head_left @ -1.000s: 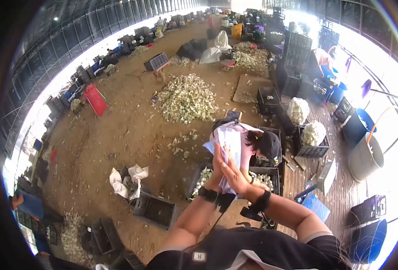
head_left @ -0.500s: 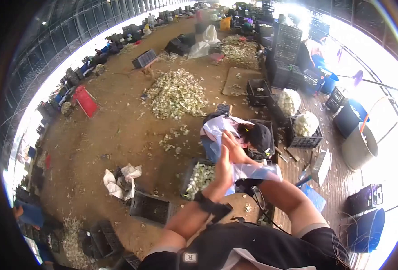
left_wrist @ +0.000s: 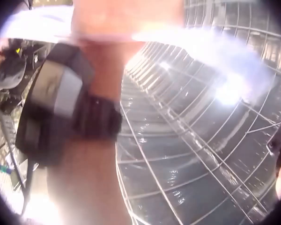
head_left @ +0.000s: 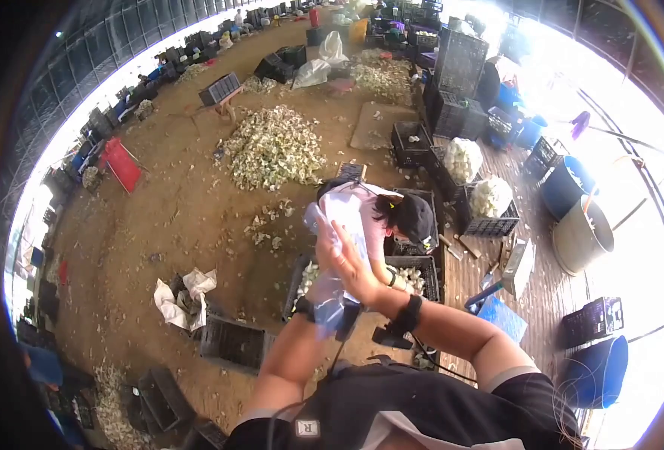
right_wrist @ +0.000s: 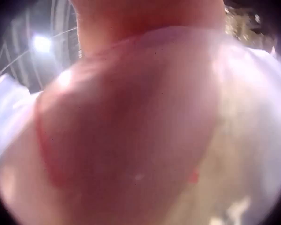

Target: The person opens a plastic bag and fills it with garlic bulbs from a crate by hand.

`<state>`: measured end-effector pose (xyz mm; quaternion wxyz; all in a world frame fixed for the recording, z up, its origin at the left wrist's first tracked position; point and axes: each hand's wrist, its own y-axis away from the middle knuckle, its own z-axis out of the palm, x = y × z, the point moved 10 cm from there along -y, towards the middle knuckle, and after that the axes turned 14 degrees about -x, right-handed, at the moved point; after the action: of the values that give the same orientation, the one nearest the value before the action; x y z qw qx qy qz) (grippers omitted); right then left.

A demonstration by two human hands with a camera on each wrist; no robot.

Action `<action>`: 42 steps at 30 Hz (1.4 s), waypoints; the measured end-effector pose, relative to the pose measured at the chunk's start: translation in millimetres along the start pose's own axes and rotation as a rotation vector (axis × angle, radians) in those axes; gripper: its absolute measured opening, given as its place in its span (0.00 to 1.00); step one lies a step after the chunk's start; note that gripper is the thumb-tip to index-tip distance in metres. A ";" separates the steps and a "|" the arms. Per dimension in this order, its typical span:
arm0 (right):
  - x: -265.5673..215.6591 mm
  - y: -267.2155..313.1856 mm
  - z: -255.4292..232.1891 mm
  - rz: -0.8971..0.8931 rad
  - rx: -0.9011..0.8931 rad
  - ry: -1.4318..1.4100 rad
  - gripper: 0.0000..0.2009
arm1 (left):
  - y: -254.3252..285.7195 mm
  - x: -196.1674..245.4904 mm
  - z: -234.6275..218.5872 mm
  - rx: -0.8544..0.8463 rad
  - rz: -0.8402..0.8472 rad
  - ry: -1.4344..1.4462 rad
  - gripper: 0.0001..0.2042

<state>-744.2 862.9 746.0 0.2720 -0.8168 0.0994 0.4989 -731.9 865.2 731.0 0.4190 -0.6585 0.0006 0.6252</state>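
Note:
In the head view my two hands are raised in front of my chest, palms facing, with fingers straight. A thin, translucent whitish plastic bag (head_left: 342, 206) lies between and around them, with a loose end hanging below at the left wrist. My right hand (head_left: 357, 274) is flat, in front of the left from this view. Behind it, my left hand (head_left: 322, 244) shows only partly. The left wrist view has blurred plastic film (left_wrist: 234, 61) spread beside the left hand (left_wrist: 126, 18). Plastic film (right_wrist: 243, 117) fills much of the right wrist view, below the right hand (right_wrist: 150, 23).
A bending person in a dark cap (head_left: 414, 217) is just beyond my hands, beside crates of white bulbs (head_left: 411, 279). A black crate (head_left: 234, 343) and pale sacks (head_left: 186, 300) lie on the dirt floor at left. Buckets (head_left: 583, 236) and a blue board (head_left: 501, 319) are at right.
The plastic bag swung down over the right forearm, then back up around the hands. My palms slid against each other, fingers staying straight. The head view has shifted a little rightward.

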 end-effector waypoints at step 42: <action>54.6 3.1 -43.3 0.194 0.112 -0.774 0.21 | -10.5 26.9 65.5 0.648 -0.721 -2.107 0.12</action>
<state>-686.3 842.8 712.8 0.2848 -0.5392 0.0934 0.7870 -774.4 922.3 723.3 0.5147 0.3645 -0.3763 0.6787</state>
